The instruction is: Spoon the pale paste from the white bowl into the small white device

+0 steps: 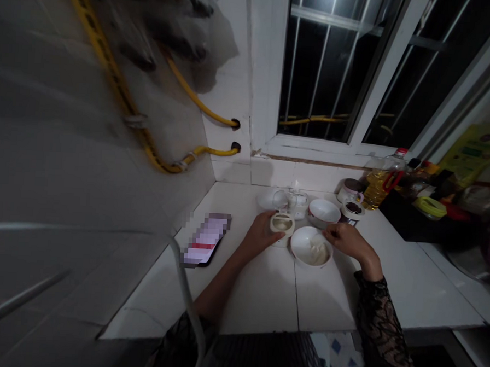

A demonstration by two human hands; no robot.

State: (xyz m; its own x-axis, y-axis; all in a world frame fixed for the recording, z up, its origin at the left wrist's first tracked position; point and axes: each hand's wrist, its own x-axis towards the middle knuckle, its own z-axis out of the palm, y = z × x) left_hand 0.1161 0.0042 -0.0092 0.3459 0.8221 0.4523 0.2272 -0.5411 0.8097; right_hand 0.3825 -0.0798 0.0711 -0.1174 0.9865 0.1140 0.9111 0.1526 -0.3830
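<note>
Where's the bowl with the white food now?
The bowl sits centre frame in the head view, between the left hand and right hand, nearer the person than a second bowl.

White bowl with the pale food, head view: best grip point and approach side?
Take the white bowl by its rim on the near right, coming from the right, where the right hand is. The rim is round, raised and free there, while the round container crowds the left and another bowl sits behind.
</note>
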